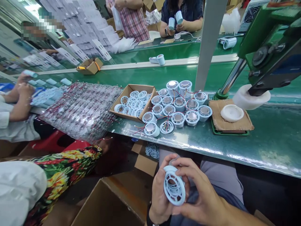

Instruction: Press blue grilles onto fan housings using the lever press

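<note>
Above my lap, both hands are around light-blue spoked plastic rings [174, 185], which look stacked and are held tilted. My left hand [158, 191] grips them from the left side, with its fingers wrapped behind. On the other side, the thumb and fingers of my right hand [199, 190] press the front ring's rim. How many rings are in the stack I cannot tell. On the bench beyond, a cardboard tray [112, 108] holds many similar rings. Beside it stand several light-blue round housings [178, 118] with metal discs and thin wires, and one spoked piece [166, 127] lies in front.
A green lever press [261, 53] with a white plunger stands at right over a white round seat [232, 113]. Bagged wired parts [84, 110] cover the bench at left. An open carton [113, 201] sits below. Co-workers are at the left and across the bench.
</note>
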A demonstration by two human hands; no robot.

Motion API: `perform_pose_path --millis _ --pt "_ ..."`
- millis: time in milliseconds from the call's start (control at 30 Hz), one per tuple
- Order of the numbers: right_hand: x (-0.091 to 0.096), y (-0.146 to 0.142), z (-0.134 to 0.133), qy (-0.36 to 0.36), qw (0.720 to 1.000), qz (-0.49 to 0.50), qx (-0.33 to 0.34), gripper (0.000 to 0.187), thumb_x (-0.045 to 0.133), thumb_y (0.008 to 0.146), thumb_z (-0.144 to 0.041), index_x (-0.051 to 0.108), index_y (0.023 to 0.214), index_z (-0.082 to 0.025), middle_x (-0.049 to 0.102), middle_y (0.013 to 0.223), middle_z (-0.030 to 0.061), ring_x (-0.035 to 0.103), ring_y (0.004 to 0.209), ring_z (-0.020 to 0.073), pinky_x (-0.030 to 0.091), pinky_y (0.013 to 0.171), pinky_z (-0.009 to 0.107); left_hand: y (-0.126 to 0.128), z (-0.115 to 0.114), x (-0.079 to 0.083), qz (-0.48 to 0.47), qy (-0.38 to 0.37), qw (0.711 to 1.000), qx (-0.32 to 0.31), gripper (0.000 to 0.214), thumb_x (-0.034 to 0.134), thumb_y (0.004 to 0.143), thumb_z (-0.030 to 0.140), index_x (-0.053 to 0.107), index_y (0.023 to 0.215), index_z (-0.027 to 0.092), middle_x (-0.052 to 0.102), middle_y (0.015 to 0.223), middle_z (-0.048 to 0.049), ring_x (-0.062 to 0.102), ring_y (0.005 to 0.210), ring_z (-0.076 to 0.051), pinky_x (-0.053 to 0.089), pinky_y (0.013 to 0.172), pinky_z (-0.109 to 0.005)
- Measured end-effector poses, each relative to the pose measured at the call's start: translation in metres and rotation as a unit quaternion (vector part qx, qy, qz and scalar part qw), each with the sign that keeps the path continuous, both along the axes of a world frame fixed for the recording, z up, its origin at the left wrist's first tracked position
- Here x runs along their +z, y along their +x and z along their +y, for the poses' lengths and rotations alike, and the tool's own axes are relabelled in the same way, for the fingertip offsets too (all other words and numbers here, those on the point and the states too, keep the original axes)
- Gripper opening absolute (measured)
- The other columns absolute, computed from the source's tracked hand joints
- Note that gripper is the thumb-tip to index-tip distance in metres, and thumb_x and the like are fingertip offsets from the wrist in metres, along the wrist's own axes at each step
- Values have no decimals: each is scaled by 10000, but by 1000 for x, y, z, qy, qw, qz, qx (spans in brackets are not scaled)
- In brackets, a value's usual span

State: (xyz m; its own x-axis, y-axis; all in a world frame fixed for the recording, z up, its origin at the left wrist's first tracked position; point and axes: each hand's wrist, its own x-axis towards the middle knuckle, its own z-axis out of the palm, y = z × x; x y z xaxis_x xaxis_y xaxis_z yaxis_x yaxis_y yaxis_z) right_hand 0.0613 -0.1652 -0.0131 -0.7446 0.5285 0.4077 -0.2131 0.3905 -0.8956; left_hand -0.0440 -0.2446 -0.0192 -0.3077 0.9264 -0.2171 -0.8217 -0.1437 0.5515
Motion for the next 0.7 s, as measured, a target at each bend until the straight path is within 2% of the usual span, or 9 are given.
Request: perform_pose_path --millis 167,267,400,533,633,700 --pt "3 0 0 -37 999 7 -1 537 698 854 -453 457 1303 -282 560 1259 89 557 1224 225 481 1036 344 -1 -4 5 42 -45 998 30 389 608 880 516 683 1149 245 702 880 -44 615 579 -112 478 480 -183" --pt "3 2 0 -44 999 9 -7 530 708 844 -337 457 1308 -278 561 1256 81 567 1210 211 481 1025 312 -1 -4 8 37 -31 999 21 457 724 770 550 688 1113 250 686 947 -37 628 651 -125 497 533 -195" --pt "6 7 2 -37 999 15 4 597 744 814 -282 446 1331 -302 529 1310 82 559 1232 213 477 1022 289 -1 -5 11 64 -1 998 -23 347 746 797 345 653 1123 270 677 812 -4 591 576 -87 469 523 -168" --pt "10 11 2 -111 993 20 35 382 608 915 -319 515 1286 -311 544 1277 76 594 1151 206 491 991 324 -3 -5 14 81 12 996 -34 288 732 816 305 648 1090 268 684 766 -1 615 612 -95 480 582 -175" --pt "9 10 -2 -174 984 33 24 239 540 961 -355 571 1198 -340 562 1220 52 607 1071 187 515 919 322 -4 -5 14 101 7 995 -28 297 754 802 307 652 1074 242 700 816 -18 641 673 -109 506 657 -198" --pt "6 8 -7 -209 977 48 15 190 546 961 -395 602 1136 -346 568 1179 43 603 1042 184 525 881 319 -4 -5 13 113 8 993 -31 297 755 804 305 649 1073 237 700 832 -24 640 673 -111 514 641 -197"
